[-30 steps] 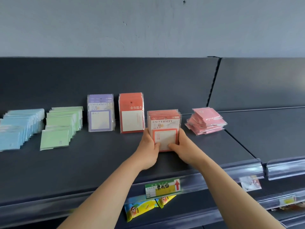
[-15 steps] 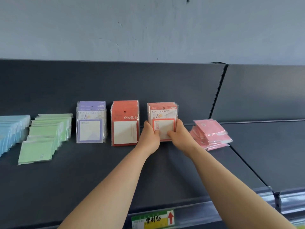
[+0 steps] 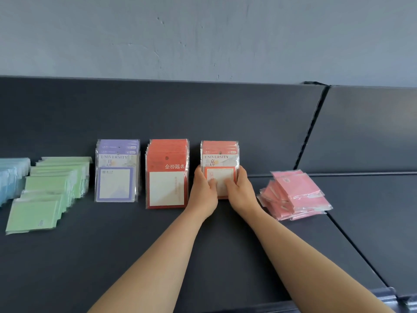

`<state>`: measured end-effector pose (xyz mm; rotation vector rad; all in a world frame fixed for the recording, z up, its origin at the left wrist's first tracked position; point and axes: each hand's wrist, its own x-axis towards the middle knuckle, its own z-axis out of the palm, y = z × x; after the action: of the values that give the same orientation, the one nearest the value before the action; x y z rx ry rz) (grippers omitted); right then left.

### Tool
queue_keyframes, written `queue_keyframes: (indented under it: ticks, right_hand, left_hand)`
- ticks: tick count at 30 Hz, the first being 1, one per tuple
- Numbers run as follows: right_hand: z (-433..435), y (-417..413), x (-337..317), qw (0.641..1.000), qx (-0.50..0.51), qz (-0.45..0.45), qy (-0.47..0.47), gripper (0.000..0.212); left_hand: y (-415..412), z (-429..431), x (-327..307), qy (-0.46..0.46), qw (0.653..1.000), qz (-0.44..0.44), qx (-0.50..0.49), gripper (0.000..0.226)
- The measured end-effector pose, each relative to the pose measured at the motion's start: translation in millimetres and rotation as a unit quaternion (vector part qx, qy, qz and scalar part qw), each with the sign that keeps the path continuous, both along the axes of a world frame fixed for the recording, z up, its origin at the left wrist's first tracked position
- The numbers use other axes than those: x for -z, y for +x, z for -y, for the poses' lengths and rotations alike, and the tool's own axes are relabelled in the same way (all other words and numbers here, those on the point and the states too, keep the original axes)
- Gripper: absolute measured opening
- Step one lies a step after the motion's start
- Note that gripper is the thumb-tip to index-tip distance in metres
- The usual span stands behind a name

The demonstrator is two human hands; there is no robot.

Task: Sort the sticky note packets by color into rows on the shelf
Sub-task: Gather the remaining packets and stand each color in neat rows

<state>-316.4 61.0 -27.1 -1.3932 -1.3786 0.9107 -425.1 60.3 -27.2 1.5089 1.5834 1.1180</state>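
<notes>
Coral packets (image 3: pixel 220 154) with the word UNIVERSITY on the front are standing as one upright stack at the far side of the dark shelf (image 3: pixel 112 256), close to the back panel (image 3: pixel 158 109); I cannot tell if they are touching it. From my remote station I am seeing both hands holding this stack. The left hand (image 3: pixel 204 190) is gripping its left edge and the right hand (image 3: pixel 240 190) is gripping its right edge, so the stack is being pinched between them. The left thumb (image 3: pixel 212 182) and the right thumb (image 3: pixel 229 182) are pressing on the white window of the front packet, near to each other. The other fingers are going behind the sides of the stack, where I cannot see them. Just to the left, the red packets (image 3: pixel 167 175) are standing in their own row, almost touching the left hand. Further left, the purple packets (image 3: pixel 116 172) are standing in the same way, with a small gap between the rows. The green packets (image 3: pixel 49 190) are lying overlapped in a row that is running from far to near, and the blue packets (image 3: pixel 12 177) are lying at the left edge of the view, partly cut off. To the right of the right hand, apart from it, the pink packets (image 3: pixel 295 195) are lying in a loose, slanted pile. Above the back panel a pale grey wall (image 3: pixel 203 37) is showing.
</notes>
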Motion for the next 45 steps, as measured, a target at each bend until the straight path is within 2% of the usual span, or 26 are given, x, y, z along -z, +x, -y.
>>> queue_keyframes:
  ticks: [8,13,19,27,32,38,41,45]
  right_hand:
    - [6.6,3.1,3.5,1.0,0.001,0.018,0.009,0.033]
    - [9.2,3.0,2.5,0.999,-0.006,0.038,0.012,0.038]
    - [10.7,6.7,3.3,0.998,0.001,0.061,0.001,0.033]
    - [34.5,7.1,-4.4,0.989,0.019,0.145,-0.013,0.068]
    - [56.2,4.6,-15.4,0.976,0.022,0.207,0.067,0.047]
    - [99.6,11.0,-32.8,0.942,0.029,0.301,0.144,0.043]
    - [118.6,27.7,-29.9,0.94,0.055,0.3,0.149,0.047]
    - [134.2,67.4,-32.3,0.94,0.119,0.266,0.177,0.034]
  left_hand:
    - [-0.7,1.3,4.8,-0.011,1.0,-0.001,0.008,0.056]
    - [-0.7,1.9,7.7,-0.022,1.0,-0.005,0.02,0.061]
    - [-1.7,4.7,7.8,-0.024,0.999,-0.027,0.02,0.064]
    - [-2.0,19.5,4.8,-0.006,0.996,-0.084,0.013,0.072]
    - [-1.8,36.5,1.0,0.068,0.99,-0.124,0.02,0.059]
    - [-14.5,63.9,-7.2,0.166,0.955,-0.244,0.034,0.053]
    - [-12.6,83.7,-11.5,0.152,0.953,-0.26,0.038,0.049]
    - [7.9,109.2,-22.2,0.122,0.953,-0.266,0.074,0.048]
